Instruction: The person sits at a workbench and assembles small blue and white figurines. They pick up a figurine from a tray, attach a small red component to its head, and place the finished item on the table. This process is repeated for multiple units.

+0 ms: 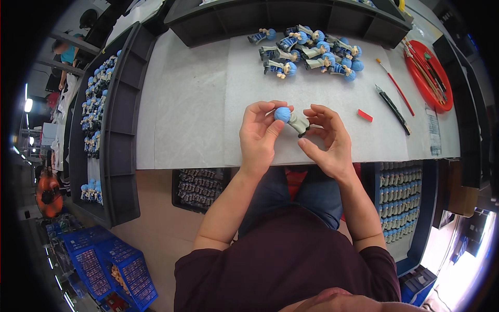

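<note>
A small figurine (297,123) with a blue head and a pale grey-green body lies tilted between my hands, just above the white worktop. My left hand (262,132) pinches it by the head, thumb on the near side. Around its feet curve the parted fingers of my right hand (330,140); a small gap seems to remain between them and the figurine, so I see no grip there. Beyond my hands, a pile of similar figurines (317,49) lies loosely on the worktop (192,99).
To the right lie a red eraser-like block (365,115), a black pen-like tool (393,110), a thin red brush (396,87) and a red tray (449,99) of brushes. Dark crates stand at the back (280,23) and left (122,119). Below right is a crate (427,218) of figurines.
</note>
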Motion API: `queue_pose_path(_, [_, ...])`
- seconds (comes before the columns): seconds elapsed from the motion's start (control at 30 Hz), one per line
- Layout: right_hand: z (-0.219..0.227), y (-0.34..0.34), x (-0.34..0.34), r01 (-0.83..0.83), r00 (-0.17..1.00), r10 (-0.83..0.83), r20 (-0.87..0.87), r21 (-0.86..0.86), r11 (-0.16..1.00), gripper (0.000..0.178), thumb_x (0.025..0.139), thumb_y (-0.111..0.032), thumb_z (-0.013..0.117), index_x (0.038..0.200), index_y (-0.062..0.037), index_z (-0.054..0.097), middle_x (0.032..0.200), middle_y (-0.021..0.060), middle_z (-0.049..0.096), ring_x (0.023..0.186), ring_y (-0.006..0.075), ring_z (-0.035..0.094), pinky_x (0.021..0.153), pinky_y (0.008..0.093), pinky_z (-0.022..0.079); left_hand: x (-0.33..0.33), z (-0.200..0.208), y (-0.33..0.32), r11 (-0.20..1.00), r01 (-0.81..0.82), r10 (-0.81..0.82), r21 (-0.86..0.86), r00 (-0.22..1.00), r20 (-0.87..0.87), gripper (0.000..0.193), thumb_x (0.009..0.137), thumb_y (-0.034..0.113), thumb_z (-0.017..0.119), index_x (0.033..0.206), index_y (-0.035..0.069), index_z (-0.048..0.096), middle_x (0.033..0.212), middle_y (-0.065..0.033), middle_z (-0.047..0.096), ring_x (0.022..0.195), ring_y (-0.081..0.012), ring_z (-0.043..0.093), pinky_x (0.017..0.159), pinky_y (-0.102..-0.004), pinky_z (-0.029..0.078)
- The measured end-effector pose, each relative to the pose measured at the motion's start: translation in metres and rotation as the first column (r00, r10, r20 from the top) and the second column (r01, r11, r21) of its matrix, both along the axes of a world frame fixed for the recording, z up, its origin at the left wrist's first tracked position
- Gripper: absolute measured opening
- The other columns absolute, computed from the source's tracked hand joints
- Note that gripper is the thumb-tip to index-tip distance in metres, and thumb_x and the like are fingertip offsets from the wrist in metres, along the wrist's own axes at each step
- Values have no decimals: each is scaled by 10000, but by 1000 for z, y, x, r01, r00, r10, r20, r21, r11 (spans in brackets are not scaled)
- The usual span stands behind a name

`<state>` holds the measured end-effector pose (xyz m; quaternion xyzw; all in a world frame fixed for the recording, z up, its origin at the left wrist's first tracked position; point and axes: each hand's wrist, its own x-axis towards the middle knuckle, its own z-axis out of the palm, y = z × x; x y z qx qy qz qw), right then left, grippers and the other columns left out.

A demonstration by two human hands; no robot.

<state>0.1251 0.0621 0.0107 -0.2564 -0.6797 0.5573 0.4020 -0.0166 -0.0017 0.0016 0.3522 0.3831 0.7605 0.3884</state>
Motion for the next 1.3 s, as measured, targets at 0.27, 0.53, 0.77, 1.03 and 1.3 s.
queue_pose_path(0.27, [-6, -1, -2, 23, 1000, -23, -2, -60, 998, 556, 731, 20, 698, 1219, -9, 434, 1081, 126, 538, 963, 162, 549, 766, 273, 503, -1, 3, 0, 996, 58, -63, -60, 995, -82, 374, 849, -75, 472, 1213, -19, 410, 1210, -160, 488, 1166, -257, 477, 974, -345, 387])
queue_pose_path(0.53, [-7, -1, -1, 48, 997, -51, -49, -60, 997, 554, 720, 38, 697, 1212, -14, 448, 1049, 103, 533, 940, 149, 543, 750, 262, 493, 2, 11, -1, 980, 74, -95, -187, 990, -103, 425, 871, -45, 450, 1293, -38, 404, 1298, -152, 457, 1196, -205, 446, 1009, -319, 344])
queue_pose_path(0.77, [-10, 0, 1, 86, 995, -87, -40, -5, 996, 532, 685, 70, 694, 1171, -27, 500, 1024, 78, 553, 934, 138, 548, 750, 258, 471, 4, 5, 1, 983, 17, -50, -182, 983, -176, 335, 888, 16, 508, 1221, -28, 494, 1214, -119, 524, 1090, -169, 516, 941, -284, 407])
queue_pose_path(1.03, [-10, 1, 1, 121, 992, -120, -25, 50, 991, 536, 670, 76, 694, 1161, -24, 506, 1041, 88, 552, 966, 155, 546, 782, 269, 473, 2, 0, 0, 986, -12, -23, -164, 977, -211, 314, 858, -39, 520, 1172, -32, 526, 1134, -100, 558, 1033, -145, 538, 912, -262, 419])
queue_pose_path(1.3, [-9, -4, -5, 160, 987, -158, -28, 104, 982, 489, 661, 62, 694, 1115, -23, 533, 1042, 102, 571, 951, 194, 564, 774, 294, 480, -1, 3, -4, 989, 44, -60, -138, 992, -111, 361, 823, -90, 522, 1180, -36, 503, 1134, -118, 559, 1069, -166, 523, 938, -282, 404])
